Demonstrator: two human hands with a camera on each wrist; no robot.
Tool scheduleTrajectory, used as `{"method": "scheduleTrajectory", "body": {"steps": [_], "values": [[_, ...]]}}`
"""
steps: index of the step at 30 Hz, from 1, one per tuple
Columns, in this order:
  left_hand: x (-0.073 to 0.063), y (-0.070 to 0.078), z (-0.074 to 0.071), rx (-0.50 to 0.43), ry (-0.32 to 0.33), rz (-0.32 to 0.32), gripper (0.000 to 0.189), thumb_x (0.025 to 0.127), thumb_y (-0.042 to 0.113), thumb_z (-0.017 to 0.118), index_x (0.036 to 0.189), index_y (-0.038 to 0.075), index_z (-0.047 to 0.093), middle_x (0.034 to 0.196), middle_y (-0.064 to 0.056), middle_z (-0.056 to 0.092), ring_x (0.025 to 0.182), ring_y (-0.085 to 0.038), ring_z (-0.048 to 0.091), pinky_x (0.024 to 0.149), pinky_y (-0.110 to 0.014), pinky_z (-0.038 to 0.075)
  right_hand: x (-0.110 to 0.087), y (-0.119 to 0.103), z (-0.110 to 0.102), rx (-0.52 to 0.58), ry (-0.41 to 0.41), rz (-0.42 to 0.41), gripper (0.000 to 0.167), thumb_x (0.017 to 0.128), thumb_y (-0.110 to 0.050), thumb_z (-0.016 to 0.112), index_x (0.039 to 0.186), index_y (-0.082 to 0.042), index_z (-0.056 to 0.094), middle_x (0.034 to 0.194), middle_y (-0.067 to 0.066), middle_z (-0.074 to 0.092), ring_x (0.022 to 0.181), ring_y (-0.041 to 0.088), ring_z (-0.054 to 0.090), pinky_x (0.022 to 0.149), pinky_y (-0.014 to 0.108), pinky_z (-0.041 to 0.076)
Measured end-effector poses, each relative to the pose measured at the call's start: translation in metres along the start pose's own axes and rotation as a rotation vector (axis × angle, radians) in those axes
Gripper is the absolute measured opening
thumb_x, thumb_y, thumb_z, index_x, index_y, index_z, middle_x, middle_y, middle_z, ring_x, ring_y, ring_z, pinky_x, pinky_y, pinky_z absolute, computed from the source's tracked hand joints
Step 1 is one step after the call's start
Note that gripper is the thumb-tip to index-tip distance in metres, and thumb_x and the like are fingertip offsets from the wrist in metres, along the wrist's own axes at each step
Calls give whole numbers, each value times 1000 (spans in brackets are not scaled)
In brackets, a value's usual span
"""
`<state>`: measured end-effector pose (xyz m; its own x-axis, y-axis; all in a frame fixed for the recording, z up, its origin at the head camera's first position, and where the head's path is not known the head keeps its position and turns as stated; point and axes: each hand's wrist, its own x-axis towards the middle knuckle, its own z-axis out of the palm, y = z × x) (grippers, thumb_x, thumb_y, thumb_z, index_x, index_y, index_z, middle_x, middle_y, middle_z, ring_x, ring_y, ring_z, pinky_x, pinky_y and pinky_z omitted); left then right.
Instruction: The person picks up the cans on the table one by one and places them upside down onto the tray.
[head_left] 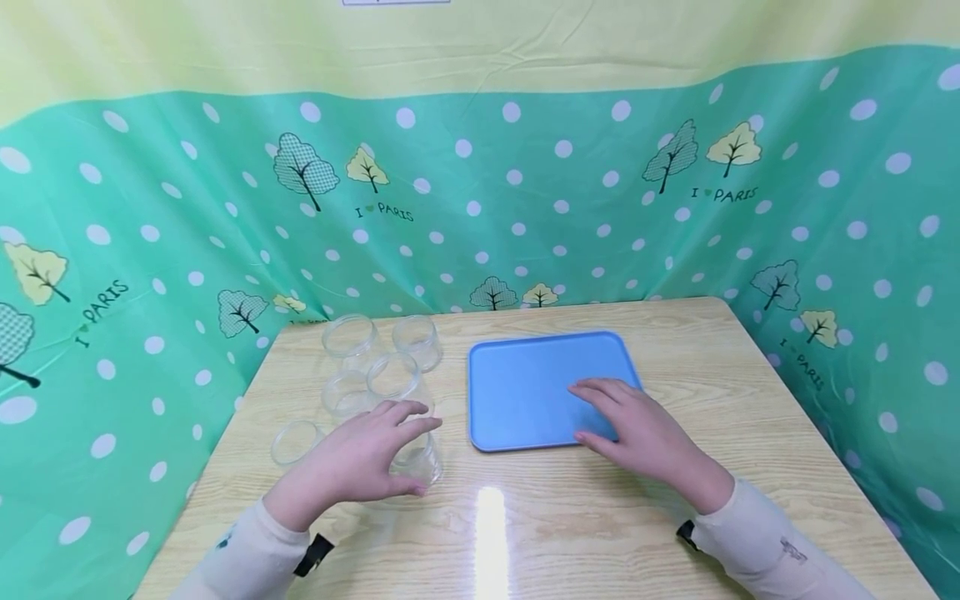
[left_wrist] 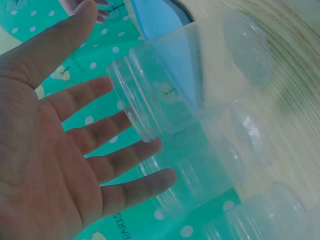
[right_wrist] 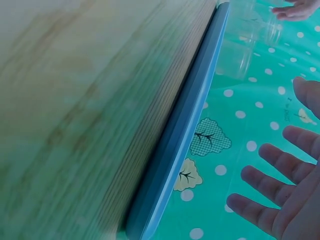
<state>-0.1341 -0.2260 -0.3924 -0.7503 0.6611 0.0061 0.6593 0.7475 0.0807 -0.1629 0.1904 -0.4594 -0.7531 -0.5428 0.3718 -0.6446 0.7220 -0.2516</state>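
Several clear plastic jars with no lids stand at the left of the table. My left hand (head_left: 356,458) hovers by the nearest jar (head_left: 429,465), fingers spread and slightly bent, partly covering it in the head view. In the left wrist view, the fingertips are right at the threaded rim of this jar (left_wrist: 170,90), and another jar (left_wrist: 200,175) stands behind it. My right hand (head_left: 648,433) is over the right side of a flat blue tray (head_left: 517,396), fingers parted and holding nothing. The right wrist view shows the tray edge-on (right_wrist: 181,120), with the right hand (right_wrist: 290,195) above it.
Other jars stand farther back, among them a back-left jar (head_left: 349,337), one at the back (head_left: 417,342) and one at far left (head_left: 295,442). The wooden table (head_left: 585,517) is enclosed by a green dotted curtain (head_left: 517,200).
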Motion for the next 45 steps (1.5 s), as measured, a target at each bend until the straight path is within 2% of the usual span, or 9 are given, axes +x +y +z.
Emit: {"method": "scheduleTrajectory", "body": {"steps": [8, 13, 25, 30, 36, 45], "values": [[2, -2, 2, -37, -64, -22, 79, 78, 48, 87, 145, 21, 56, 143, -10, 55, 124, -33, 59, 94, -52, 56, -3, 1, -2, -1, -11, 12, 62, 93, -45, 74, 147, -20, 55, 145, 2, 57, 135, 26, 53, 106, 52, 51], [4, -3, 2, -50, -95, -24, 69, 79, 41, 88, 140, 21, 61, 142, -8, 57, 122, -31, 61, 91, -50, 57, -4, 1, -3, 3, -8, 11, 62, 93, -46, 74, 147, -20, 55, 145, 4, 58, 134, 28, 54, 106, 53, 51], [6, -2, -3, -66, -123, -6, 64, 78, 23, 88, 137, 18, 63, 141, -8, 57, 126, -29, 58, 94, -47, 57, -6, 3, -1, -6, -1, 2, 62, 93, -45, 74, 145, -16, 57, 144, 5, 58, 134, 27, 54, 105, 52, 52], [8, -1, -6, -68, -130, 13, 60, 77, 14, 88, 133, 15, 65, 136, -9, 58, 121, -28, 60, 91, -44, 58, -6, 3, 1, -9, 9, -11, 62, 92, -44, 75, 145, -16, 57, 143, 5, 58, 133, 27, 55, 103, 52, 53], [9, -1, -7, -56, -143, 24, 55, 79, 10, 86, 130, 14, 67, 128, -5, 60, 115, -23, 62, 88, -39, 59, -7, 2, 0, -8, 16, -12, 62, 91, -43, 77, 144, -16, 58, 143, 4, 59, 132, 26, 55, 103, 51, 53], [11, -1, -7, -51, -157, 9, 52, 80, 9, 86, 129, 14, 67, 127, -4, 61, 113, -21, 63, 89, -38, 59, -8, 3, 0, -5, 16, -5, 62, 92, -44, 76, 144, -17, 58, 143, 2, 58, 134, 24, 54, 105, 49, 52]]}}
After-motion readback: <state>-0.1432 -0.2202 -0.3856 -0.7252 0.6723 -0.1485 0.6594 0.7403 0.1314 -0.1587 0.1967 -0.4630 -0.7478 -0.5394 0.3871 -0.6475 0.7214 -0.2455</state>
